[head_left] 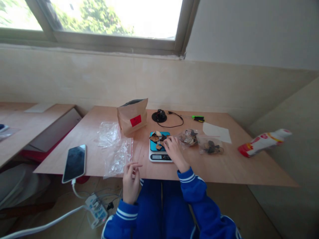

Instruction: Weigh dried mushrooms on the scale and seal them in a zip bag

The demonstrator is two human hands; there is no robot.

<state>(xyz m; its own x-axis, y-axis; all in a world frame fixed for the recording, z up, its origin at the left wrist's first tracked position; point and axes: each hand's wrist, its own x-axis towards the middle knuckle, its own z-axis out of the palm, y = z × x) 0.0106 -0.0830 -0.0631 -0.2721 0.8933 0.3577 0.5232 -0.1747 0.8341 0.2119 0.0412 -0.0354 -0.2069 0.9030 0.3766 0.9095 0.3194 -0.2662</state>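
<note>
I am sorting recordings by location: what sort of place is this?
Probably a simple indoor workroom: a digital scale and clear plastic bags lie on a wooden table.

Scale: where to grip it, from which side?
Probably the left and right edges of the scale's white body, coming from the near side, where the display is: it lies flat and low. Keep it level, as loose pieces sit on the blue pan, under the right hand.
</note>
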